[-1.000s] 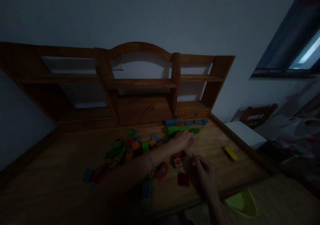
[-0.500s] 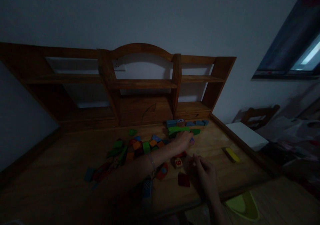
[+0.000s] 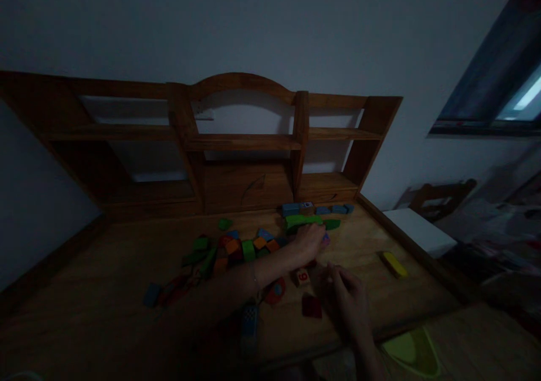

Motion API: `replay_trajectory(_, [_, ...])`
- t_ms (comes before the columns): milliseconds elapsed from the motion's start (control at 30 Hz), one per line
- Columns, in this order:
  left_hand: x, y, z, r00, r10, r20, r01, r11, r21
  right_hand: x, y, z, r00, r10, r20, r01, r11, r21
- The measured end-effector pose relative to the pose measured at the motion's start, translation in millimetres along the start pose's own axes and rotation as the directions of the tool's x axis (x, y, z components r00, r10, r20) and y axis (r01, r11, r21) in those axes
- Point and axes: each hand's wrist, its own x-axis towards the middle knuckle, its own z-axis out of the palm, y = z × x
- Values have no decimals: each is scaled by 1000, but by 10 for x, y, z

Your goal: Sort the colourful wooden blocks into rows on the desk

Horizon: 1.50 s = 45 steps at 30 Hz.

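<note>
Out on the table (image 3: 367, 243), the left hand (image 3: 309, 242) curls at the purple block (image 3: 326, 239) near a green piece (image 3: 332, 224), perhaps to steady that block, though I can't tell whether it or the half-curled right hand (image 3: 348, 296) grips anything

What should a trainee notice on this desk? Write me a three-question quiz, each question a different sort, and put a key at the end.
1. True or false: the yellow block lies to the right of both the left hand and the right hand.
2. Fill in: the checkered block near the front edge of the desk is mainly ____ in colour.
3. Which hand is nearer to the wooden shelf unit? A) left; B) right.

Key: 1. True. 2. Blue. 3. A.
</note>
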Motion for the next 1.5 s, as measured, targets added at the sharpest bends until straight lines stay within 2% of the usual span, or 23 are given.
replay_trajectory(133, [-317,198,-242,997,38,-65,-32,996,83,-10,29,8,1000,30,3,-30,999,20])
replay_trajectory(200, [-637,288,-396,989,102,-108,-89,989,119,-10,53,2,998,55,34,-57,997,55])
replay_trajectory(267, [-1035,328,-516,958,225,-179,-190,962,194,-9,79,-13,995,68,67,-73,994,84])
replay_trajectory(300, [-1246,323,-550,948,246,-200,-202,955,217,-9,90,-23,995,70,75,-76,994,78])
replay_trajectory(400, [-1853,203,-517,946,249,-209,-201,953,224,-11,100,-48,995,87,40,-87,996,-12])
replay_trajectory(467, [-2199,48,-392,926,222,-306,-177,970,168,-16,78,-51,993,120,-6,-120,992,-49])
replay_trajectory(533, [-2487,-148,-221,938,70,-341,-53,997,60,-24,34,-42,987,151,-46,-153,987,-43])
replay_trajectory(600, [-2724,-368,-36,924,-170,-343,136,983,-121,-36,-20,-27,984,160,-72,-164,985,-49])
replay_trajectory(667, [-2920,-591,133,819,-420,-391,325,901,-288,-48,-67,-10,983,162,-87,-168,984,-66])
replay_trajectory(700, [-3005,-695,206,764,-481,-430,359,871,-336,-52,-82,-4,982,167,-90,-173,982,-69])
replay_trajectory(733, [-3082,-791,269,734,-503,-457,361,858,-365,-55,-91,0,981,170,-93,-176,982,-70])
replay_trajectory(833, [-3256,-1004,402,687,-544,-482,370,833,-412,-48,-71,-8,982,155,-107,-165,983,-87])
replay_trajectory(900, [-3318,-1081,462,679,-539,-498,373,838,-399,-26,-18,-30,983,151,-107,-165,978,-129])
replay_trajectory(967, [-3342,-1112,514,724,-442,-530,332,896,-295,7,56,-58,983,166,-82,-178,971,-162])
replay_trajectory(1033, [-3341,-1109,555,775,-285,-564,270,956,-113,37,134,-84,982,183,-41,-187,966,-178])
replay_trajectory(1133, [-3310,-1073,578,787,-113,-606,235,964,125,36,198,-107,987,161,-3,-159,973,-169])
replay_trajectory(1200, [-3286,-1045,576,786,-47,-617,222,952,211,-21,172,-107,995,81,-52,-91,970,-225])
replay_trajectory(1267, [-3273,-1027,583,798,-45,-602,228,946,232,-126,89,-86,991,-108,-74,77,937,-341])
replay_trajectory(1333, [-3275,-1022,607,815,-73,-575,240,946,219,-264,-33,-28,941,-328,87,334,851,-404])
replay_trajectory(1400, [-3286,-1025,639,825,-96,-557,248,947,205,-408,-158,78,814,-433,388,566,744,-356])
replay_trajectory(1433, [-3291,-1028,651,825,-102,-555,253,946,202,-474,-212,148,743,-421,521,630,702,-332])
replay_trajectory(1467, [-3295,-1030,659,826,-103,-554,254,946,203,-533,-255,225,697,-378,609,661,669,-340])
replay_trajectory(1500, [-3296,-1030,661,826,-102,-555,253,946,202,-583,-288,305,689,-322,649,661,646,-381])
